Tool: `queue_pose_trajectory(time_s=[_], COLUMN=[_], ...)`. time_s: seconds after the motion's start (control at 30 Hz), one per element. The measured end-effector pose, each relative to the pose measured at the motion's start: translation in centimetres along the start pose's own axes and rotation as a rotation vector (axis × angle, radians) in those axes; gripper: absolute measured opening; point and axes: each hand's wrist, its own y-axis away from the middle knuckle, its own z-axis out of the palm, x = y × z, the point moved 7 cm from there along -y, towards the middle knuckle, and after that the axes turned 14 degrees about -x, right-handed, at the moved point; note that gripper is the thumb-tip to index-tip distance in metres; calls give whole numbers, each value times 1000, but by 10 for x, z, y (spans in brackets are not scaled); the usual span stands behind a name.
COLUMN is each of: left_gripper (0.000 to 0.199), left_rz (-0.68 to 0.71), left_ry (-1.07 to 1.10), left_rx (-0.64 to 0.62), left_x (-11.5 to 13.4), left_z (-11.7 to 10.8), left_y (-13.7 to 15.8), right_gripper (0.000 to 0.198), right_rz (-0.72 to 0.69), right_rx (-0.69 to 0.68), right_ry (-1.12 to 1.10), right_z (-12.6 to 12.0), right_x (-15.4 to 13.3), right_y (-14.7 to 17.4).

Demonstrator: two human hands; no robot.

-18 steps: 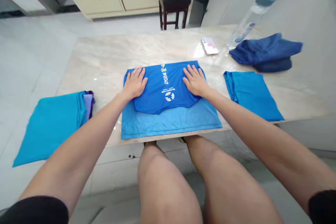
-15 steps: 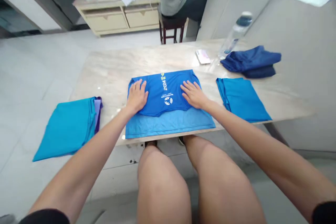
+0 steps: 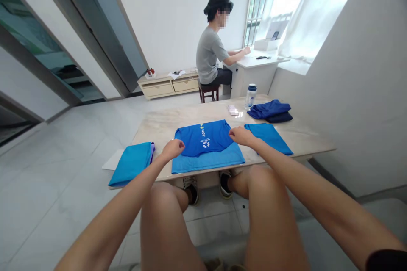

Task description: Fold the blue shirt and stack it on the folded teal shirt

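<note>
A blue T-shirt (image 3: pixel 217 139) with a white "2024" print and logo lies folded on the table, its lighter blue layer showing along the near side. My left hand (image 3: pixel 173 149) is at the shirt's left edge with the fingers curled closed. At the right edge is my right hand (image 3: pixel 241 136), its fingers also bent together in a pinch. Whether cloth is caught between the fingers is hidden in both hands. Beside my right forearm lies a folded blue cloth (image 3: pixel 270 136). A folded teal cloth (image 3: pixel 132 161) with purple fabric under it rests at the table's left end.
Dark blue garments (image 3: pixel 270 111) lie crumpled at the table's (image 3: pixel 159 123) far right, by a clear bottle (image 3: pixel 251 96) with a blue cap. A small pale packet (image 3: pixel 232 110) is near them. Beyond, a person (image 3: pixel 208 57) sits on a stool at a white desk (image 3: pixel 254 60).
My hands have gone from lying flat on the shirt to curled fingers at its sides. The view has tilted up, bringing the seated person and window into sight.
</note>
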Motion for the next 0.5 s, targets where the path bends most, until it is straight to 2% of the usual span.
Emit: queue_pose_trajectory(time_s=[0.1, 0.17, 0.23, 0.3, 0.37, 0.5], left_gripper=[31, 33, 37, 40, 36, 24], left_rz=[-72, -51, 62, 232, 380, 503], left_ry=[-4, -6, -24, -96, -192, -262], left_rx=[28, 15, -13, -39, -56, -48], left_x=[5, 7, 13, 21, 28, 27], left_z=[17, 35, 49, 59, 67, 74], left_y=[-12, -19, -27, -34, -42, -60], right_gripper=[38, 40, 43, 42, 37, 23], right_rz=[50, 25, -38, -136, -241, -360], right_rx=[-25, -60, -91, -102, -93, -45], right_ry=[6, 31, 62, 138, 237, 318], right_z=[15, 34, 50, 62, 71, 80], right_x=[-7, -7, -3, -1, -3, -10], right_y=[-14, -22, -29, -36, -44, -59])
